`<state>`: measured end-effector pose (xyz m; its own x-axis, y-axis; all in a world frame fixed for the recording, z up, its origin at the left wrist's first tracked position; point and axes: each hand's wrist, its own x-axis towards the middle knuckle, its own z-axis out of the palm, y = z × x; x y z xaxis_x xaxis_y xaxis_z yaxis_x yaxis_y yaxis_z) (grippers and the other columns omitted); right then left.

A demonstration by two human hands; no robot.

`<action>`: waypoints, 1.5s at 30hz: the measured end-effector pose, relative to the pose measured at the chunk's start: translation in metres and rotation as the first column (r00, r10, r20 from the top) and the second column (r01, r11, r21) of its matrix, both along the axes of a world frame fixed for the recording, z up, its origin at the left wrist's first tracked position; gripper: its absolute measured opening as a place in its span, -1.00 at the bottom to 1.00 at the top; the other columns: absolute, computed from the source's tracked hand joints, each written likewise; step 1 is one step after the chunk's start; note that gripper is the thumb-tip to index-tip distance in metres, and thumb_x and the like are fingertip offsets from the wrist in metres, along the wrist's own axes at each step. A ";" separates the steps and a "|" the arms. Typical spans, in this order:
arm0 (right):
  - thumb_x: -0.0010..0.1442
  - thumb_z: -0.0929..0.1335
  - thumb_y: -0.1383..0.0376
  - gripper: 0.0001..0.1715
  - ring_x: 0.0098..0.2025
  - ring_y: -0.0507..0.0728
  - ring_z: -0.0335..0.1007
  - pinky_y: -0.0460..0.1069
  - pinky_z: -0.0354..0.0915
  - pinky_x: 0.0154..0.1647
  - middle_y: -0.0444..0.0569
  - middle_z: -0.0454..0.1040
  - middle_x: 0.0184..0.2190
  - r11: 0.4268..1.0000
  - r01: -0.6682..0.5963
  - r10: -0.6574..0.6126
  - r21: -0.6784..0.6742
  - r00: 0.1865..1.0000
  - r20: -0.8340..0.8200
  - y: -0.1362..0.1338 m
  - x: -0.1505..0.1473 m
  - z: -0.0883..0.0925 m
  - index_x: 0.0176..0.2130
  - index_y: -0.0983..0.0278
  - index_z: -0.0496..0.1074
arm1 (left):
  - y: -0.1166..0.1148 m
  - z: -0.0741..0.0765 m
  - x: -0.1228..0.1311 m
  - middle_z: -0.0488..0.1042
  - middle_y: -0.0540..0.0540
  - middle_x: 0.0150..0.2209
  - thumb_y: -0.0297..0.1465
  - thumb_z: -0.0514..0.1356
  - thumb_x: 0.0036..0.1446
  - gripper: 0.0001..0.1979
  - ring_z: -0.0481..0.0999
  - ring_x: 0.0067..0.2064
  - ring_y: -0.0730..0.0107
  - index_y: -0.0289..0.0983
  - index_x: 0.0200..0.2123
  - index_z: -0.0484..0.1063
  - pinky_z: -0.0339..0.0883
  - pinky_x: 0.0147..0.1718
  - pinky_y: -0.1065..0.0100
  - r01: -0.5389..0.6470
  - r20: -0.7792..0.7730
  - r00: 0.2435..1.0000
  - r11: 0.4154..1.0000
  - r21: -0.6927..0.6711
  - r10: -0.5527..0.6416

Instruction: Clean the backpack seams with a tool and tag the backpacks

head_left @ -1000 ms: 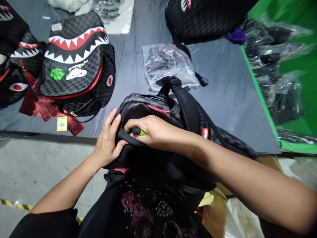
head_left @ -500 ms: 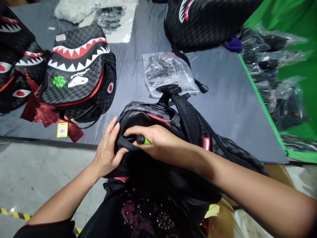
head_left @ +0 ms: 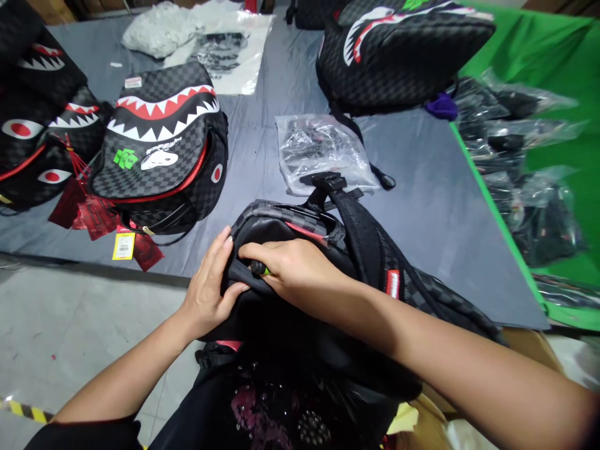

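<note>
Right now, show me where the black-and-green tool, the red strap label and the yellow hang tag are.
Black-and-green tool [head_left: 258,267]: head view, on its black end.
Red strap label [head_left: 392,284]: head view, middle of its face.
Yellow hang tag [head_left: 124,246]: head view, middle of its printed face.

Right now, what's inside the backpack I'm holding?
The backpack shows dark material at its opening; your right hand, holding a black-ended tool, hides whatever lies deeper.

A bag workshop, apparently; matching tabletop backpacks [head_left: 162,140] (some tagged); plastic-wrapped pieces [head_left: 546,215]; striped floor tape [head_left: 29,411].
</note>
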<state>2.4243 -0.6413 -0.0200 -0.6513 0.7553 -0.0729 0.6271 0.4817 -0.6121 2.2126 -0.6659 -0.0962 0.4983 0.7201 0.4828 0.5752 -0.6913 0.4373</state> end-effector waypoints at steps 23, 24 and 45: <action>0.32 0.28 0.26 -0.75 -0.28 0.16 0.50 -0.01 0.28 -0.47 0.01 0.48 -0.21 0.903 -0.213 0.106 0.373 0.952 0.287 0.002 -0.011 0.014 -0.04 0.22 0.44 | -0.003 -0.006 0.002 0.10 -0.33 0.36 -0.11 0.34 0.03 0.13 0.18 0.34 -0.13 -0.11 0.42 -0.38 0.19 0.23 -0.20 -0.249 0.113 0.944 0.896 -0.368 0.309; 0.31 0.28 0.27 -0.74 -0.26 0.15 0.50 -0.02 0.29 -0.44 0.01 0.48 -0.20 0.910 -0.209 0.113 0.357 0.956 0.271 0.003 -0.010 0.017 -0.03 0.22 0.44 | -0.002 -0.006 0.001 0.13 -0.32 0.35 -0.07 0.35 0.00 0.14 0.21 0.32 -0.16 -0.10 0.43 -0.36 0.19 0.22 -0.22 -0.274 0.097 0.936 0.873 -0.403 0.339; 0.19 0.33 0.29 -0.49 -0.42 0.09 0.51 -0.08 0.30 -0.42 -0.04 0.58 -0.37 0.716 0.583 -0.513 -0.384 0.813 0.277 -0.202 0.156 0.067 0.13 0.17 0.42 | -0.022 0.189 0.103 0.61 -0.01 -0.33 -0.07 0.29 0.03 -0.50 0.58 -0.34 0.28 -0.29 -0.06 0.52 0.45 -0.38 0.41 0.123 -0.019 0.991 0.950 -0.287 -0.134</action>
